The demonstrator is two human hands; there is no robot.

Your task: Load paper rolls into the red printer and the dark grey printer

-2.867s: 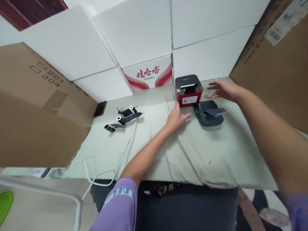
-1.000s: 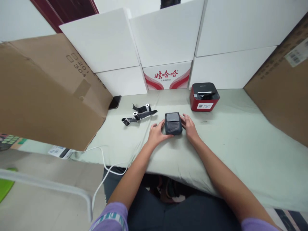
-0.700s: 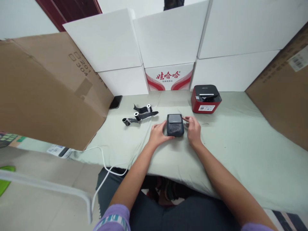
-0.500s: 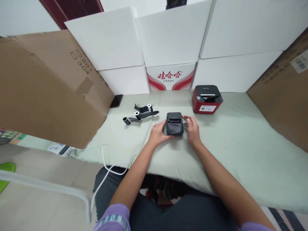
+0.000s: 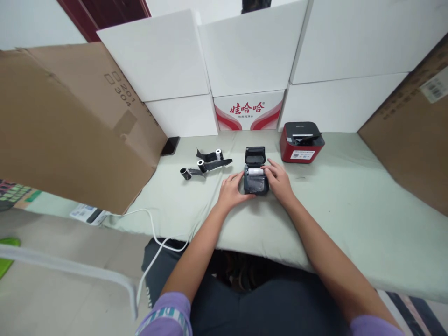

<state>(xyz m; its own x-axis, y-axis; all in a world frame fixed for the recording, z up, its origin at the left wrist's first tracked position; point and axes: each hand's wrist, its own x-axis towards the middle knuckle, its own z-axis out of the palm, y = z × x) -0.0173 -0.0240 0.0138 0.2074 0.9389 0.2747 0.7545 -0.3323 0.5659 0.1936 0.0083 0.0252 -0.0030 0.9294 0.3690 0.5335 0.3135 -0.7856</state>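
Note:
A small black portable printer [image 5: 256,185] sits on the cloth-covered table with its lid [image 5: 255,155] raised at the back. Inside its compartment lies a white paper roll [image 5: 255,171]. My left hand [image 5: 231,190] wraps the printer's left side, thumb along the front edge. At the right side is my right hand [image 5: 277,181], its fingers bent at the printer's right edge, close to the roll's end; whether they touch the roll I cannot tell. Several small black-coated rolls [image 5: 201,165] with loose strips lie to the left of the printer.
A red and black printer [image 5: 301,143] stands at the back right. Behind are stacked white boxes [image 5: 249,112], with brown cardboard [image 5: 77,126] on the left and more on the right. A phone [image 5: 171,146] lies far left. A white cable [image 5: 153,228] hangs over the front edge.
The printer's lid has swung up, exposing the white roll inside. My right hand has shifted slightly left, onto the printer's right edge. My left hand keeps its hold.

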